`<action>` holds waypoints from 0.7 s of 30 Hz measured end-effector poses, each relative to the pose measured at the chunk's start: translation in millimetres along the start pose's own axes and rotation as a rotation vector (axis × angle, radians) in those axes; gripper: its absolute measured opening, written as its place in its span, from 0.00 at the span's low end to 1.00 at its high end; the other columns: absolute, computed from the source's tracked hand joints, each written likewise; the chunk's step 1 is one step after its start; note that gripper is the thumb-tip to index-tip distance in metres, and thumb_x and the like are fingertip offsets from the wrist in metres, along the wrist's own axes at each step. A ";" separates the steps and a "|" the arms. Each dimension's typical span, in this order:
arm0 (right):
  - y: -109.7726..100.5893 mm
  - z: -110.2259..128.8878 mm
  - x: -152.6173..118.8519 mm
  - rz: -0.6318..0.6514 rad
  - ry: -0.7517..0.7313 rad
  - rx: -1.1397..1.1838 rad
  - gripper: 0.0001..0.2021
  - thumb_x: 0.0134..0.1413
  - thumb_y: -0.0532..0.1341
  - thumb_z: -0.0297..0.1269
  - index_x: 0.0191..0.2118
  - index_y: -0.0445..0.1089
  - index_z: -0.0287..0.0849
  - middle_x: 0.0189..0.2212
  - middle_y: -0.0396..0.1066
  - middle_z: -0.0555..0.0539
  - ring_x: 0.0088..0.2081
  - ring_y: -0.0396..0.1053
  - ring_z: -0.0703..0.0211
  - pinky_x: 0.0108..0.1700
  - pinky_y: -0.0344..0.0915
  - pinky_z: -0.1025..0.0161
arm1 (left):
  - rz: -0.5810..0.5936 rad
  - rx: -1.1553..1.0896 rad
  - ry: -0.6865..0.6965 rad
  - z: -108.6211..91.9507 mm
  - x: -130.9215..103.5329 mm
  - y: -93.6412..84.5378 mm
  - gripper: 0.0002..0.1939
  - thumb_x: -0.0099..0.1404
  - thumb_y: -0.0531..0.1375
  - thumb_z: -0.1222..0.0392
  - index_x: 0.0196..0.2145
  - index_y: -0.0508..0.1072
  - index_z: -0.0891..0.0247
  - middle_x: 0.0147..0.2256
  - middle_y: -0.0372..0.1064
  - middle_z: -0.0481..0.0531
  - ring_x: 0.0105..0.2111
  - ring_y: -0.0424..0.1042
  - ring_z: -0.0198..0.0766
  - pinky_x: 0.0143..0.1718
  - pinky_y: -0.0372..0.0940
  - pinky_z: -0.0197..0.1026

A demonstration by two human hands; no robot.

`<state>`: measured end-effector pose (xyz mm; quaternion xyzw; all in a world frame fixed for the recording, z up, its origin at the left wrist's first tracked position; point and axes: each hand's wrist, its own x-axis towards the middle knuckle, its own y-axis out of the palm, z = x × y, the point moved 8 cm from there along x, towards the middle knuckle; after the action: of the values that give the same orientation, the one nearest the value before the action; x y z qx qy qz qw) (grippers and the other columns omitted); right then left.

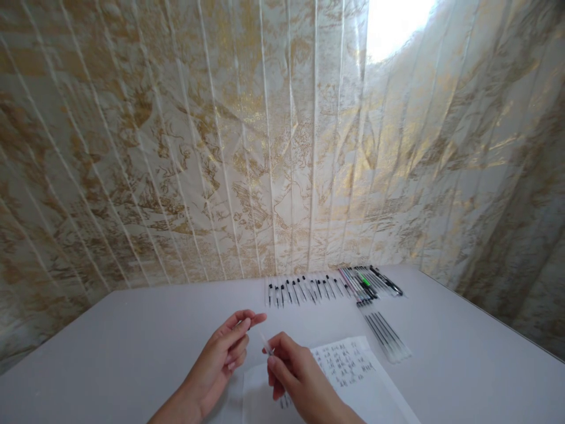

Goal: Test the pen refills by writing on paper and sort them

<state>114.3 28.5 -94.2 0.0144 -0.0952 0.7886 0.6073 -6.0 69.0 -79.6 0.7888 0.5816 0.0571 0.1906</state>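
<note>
My right hand is closed around a thin translucent pen tube, which slants up and to the left out of the fingers. Close beside its upper end, my left hand pinches with thumb and index finger. A small dark bit shows at that pinch, too little of it to name. Both hands are above the table, the right one over a sheet of paper with handwritten characters. Part of the writing is hidden behind my right hand.
Across the back of the white table lies a row of short black-topped pen parts. Right of it are several pens, one with bright green. Several clear tubes with dark refills lie in front of those. A patterned curtain hangs behind.
</note>
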 end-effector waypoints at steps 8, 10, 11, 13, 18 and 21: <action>5.9 -10.0 4.0 0.041 0.047 -0.012 0.05 0.53 0.55 0.36 0.34 0.57 0.43 0.19 0.65 0.56 0.16 0.61 0.69 0.20 0.58 0.72 | 0.022 -0.064 -0.033 9.6 -5.6 14.3 0.17 0.53 0.67 0.51 0.38 0.72 0.62 0.47 0.72 0.58 0.14 0.38 0.18 0.14 0.41 0.29; 6.8 -10.6 5.2 0.037 0.048 -0.007 0.06 0.52 0.55 0.37 0.34 0.56 0.44 0.18 0.65 0.56 0.15 0.61 0.69 0.19 0.57 0.72 | 0.005 -0.054 -0.023 10.1 -6.2 15.6 0.18 0.52 0.67 0.51 0.37 0.72 0.62 0.46 0.73 0.58 0.13 0.39 0.18 0.14 0.40 0.30; 7.2 -11.1 5.6 0.033 0.047 -0.005 0.06 0.51 0.55 0.37 0.33 0.56 0.44 0.18 0.65 0.56 0.15 0.61 0.69 0.19 0.56 0.72 | -0.005 -0.046 -0.014 9.8 -6.4 15.9 0.18 0.51 0.68 0.50 0.37 0.72 0.62 0.46 0.73 0.59 0.13 0.39 0.18 0.14 0.40 0.30; 8.5 -12.0 6.3 0.029 0.043 -0.002 0.06 0.51 0.55 0.37 0.33 0.56 0.44 0.17 0.64 0.56 0.15 0.61 0.68 0.19 0.56 0.72 | -0.024 -0.023 0.002 9.0 -6.5 15.9 0.19 0.50 0.67 0.50 0.36 0.72 0.62 0.45 0.73 0.59 0.13 0.39 0.19 0.14 0.40 0.30; 8.1 -14.6 7.1 0.002 0.045 0.003 0.07 0.51 0.55 0.40 0.34 0.56 0.44 0.18 0.65 0.55 0.15 0.62 0.67 0.18 0.55 0.72 | -0.053 -0.007 0.019 10.0 -4.6 12.1 0.19 0.49 0.68 0.49 0.36 0.71 0.62 0.44 0.74 0.58 0.13 0.39 0.19 0.14 0.40 0.31; 8.2 -15.2 6.5 0.001 0.039 0.000 0.07 0.53 0.54 0.40 0.34 0.57 0.43 0.18 0.65 0.55 0.16 0.62 0.67 0.19 0.56 0.72 | -0.034 -0.030 0.011 14.5 -2.1 10.7 0.20 0.50 0.68 0.49 0.36 0.71 0.62 0.45 0.73 0.58 0.13 0.39 0.18 0.14 0.39 0.31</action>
<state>106.1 35.2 -109.3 -0.0013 -0.0833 0.7890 0.6088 7.5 61.0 -88.7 0.7757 0.5948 0.0667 0.2002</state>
